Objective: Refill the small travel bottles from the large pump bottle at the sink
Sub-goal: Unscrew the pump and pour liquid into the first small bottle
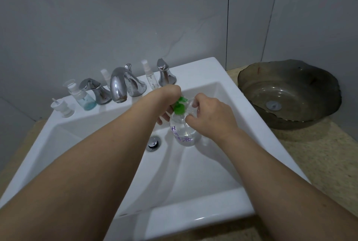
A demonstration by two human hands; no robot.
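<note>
Over the sink [193, 198], just right of the drain [153, 143]: left hand [168, 105] pressing the pump bottle [185, 130]'s green head; right hand [210, 114] gripping a small bottle [190, 105] at the spout. Risk: misaligned mouth, liquid spilling.

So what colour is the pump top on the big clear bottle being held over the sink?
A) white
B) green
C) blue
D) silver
B: the pump head on the large clear pump bottle, between the left hand and right hand, is bright green.
</note>
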